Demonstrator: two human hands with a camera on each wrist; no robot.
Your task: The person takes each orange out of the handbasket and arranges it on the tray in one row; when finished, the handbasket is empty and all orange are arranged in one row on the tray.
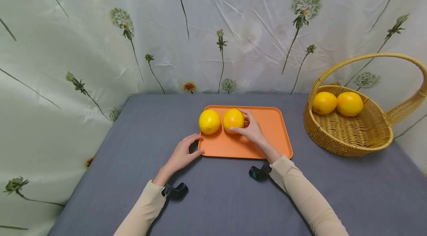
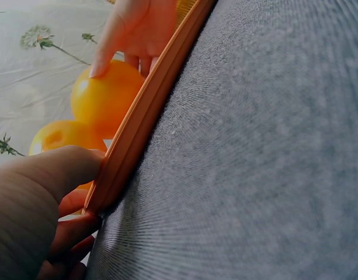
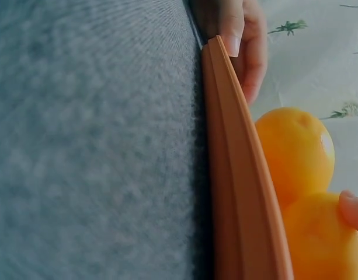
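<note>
A person's two hands work at an orange rectangular tray (image 1: 267, 128) lying on the table (image 1: 217, 199), which is covered in grey-blue ribbed cloth. The right hand (image 1: 252, 130) pinches the right-hand orange (image 1: 232, 119) between thumb and fingers, from its right and near sides. That fruit sits over the far, left-of-centre part of the tray, just beside the left-hand orange (image 1: 209, 121), which rests in the far left corner. The left hand (image 1: 181, 154) has thumb and fingers spread apart, their tips touching the tray's left edge towards the near corner.

Well to the right of the tray, a wicker basket (image 1: 328, 141) with a tall arched handle stands on the table. Two more oranges lie side by side in its far left part: the left one (image 1: 324, 103) and the right one (image 1: 350, 104).

Both arms wear cream sleeves (image 1: 303, 191), and black devices (image 1: 176, 190) sit at the wrists. Beyond the far edge of the table hangs a pale, creased curtain (image 1: 250, 36) printed with dandelions and green stems.
</note>
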